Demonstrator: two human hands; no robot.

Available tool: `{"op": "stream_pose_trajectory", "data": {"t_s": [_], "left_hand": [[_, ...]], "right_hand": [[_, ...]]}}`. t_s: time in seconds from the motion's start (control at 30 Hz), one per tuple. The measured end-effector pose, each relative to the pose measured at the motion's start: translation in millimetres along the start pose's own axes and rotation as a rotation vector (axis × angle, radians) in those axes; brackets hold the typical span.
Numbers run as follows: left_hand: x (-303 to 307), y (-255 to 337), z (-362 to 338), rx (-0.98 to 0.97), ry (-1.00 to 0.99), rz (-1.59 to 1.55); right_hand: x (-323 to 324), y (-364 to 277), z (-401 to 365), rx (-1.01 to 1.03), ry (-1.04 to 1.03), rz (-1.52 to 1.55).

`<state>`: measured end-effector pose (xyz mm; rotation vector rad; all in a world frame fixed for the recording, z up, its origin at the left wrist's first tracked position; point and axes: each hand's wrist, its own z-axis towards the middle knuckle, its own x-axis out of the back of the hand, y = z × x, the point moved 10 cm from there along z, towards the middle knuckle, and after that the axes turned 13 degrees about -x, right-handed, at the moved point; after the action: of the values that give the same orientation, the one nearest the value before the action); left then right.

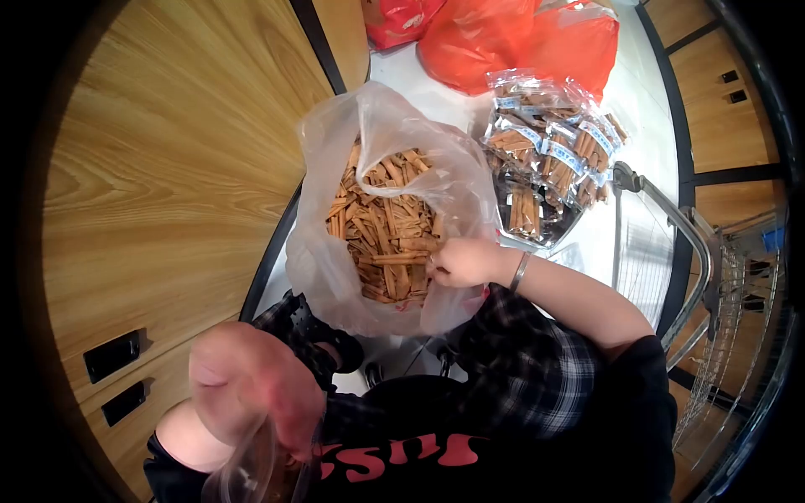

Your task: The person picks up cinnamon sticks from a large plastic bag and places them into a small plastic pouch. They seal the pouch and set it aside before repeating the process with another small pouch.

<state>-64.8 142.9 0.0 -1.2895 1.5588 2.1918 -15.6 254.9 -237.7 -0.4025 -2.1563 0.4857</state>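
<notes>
Between my knees stands a large translucent plastic sack [323, 285], its mouth spread open over many cinnamon sticks [390, 218]. Inside the sack's right edge is my right hand [463, 261], with its fingers curled closed; a cinnamon stick [396, 259] runs to the fingertips and seems pinched there. My left hand [256, 386] is raised close to my body at the lower left, closed on a small clear plastic bag [243, 469]. Something brown shows through that bag, partly hidden by the hand.
Filled clear packets of cinnamon sticks [558, 155] are piled on a tray right of the sack. Red plastic bags [520, 42] lie behind them. Wooden cabinets [184, 168] stand close on the left. A wire shopping cart [713, 335] is at the right.
</notes>
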Motion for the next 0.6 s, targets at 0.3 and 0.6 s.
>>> {"op": "stream_pose_trajectory", "data": {"t_s": [0.3,0.6], "left_hand": [[9,-7,23,0.02,-0.028,-0.043],[22,-2,31,-0.003,0.006,-0.046]], "right_hand": [[-7,35,46,-0.08,0.114,-0.196],[-28,57,63,-0.233,-0.004,-0.381]]}}
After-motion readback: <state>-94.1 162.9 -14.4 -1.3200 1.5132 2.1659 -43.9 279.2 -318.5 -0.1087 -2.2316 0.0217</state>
